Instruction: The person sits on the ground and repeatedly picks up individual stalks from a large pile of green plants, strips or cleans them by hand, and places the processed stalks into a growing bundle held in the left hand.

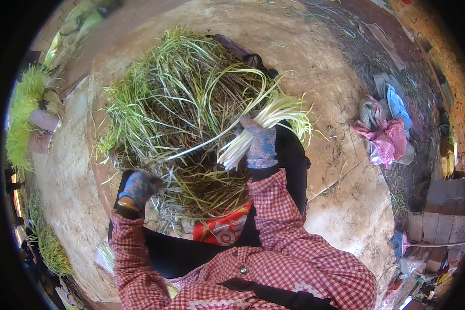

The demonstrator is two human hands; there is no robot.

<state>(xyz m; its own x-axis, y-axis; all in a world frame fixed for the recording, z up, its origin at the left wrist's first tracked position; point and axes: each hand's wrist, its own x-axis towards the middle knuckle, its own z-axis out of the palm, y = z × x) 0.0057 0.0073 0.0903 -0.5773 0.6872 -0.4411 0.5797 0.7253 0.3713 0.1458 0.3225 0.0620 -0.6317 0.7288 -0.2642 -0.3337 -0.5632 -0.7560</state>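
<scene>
A large loose heap of long, pale green chives [181, 93] with dirty lower stems lies in front of me, between my knees. My right hand [262, 147], in a blue patterned glove, is wrapped round a bunch of white-stemmed chives [231, 152]. The white ends point down and left, while the pale leaves fan out to the upper right. One long stalk stretches left from that bunch across the heap. At the heap's near left edge is my left hand [138, 187], gloved alike; its fingers are smeared by motion, so any hold is unclear.
A red printed bag [223, 227] lies under the heap's near edge. Tied green bundles [26, 116] stand far left, with more greens [54, 248] nearer. At right are crumpled cloths [387, 134] and a pink-handled tool [434, 244]. A worn pale sheet [320, 67] covers the floor.
</scene>
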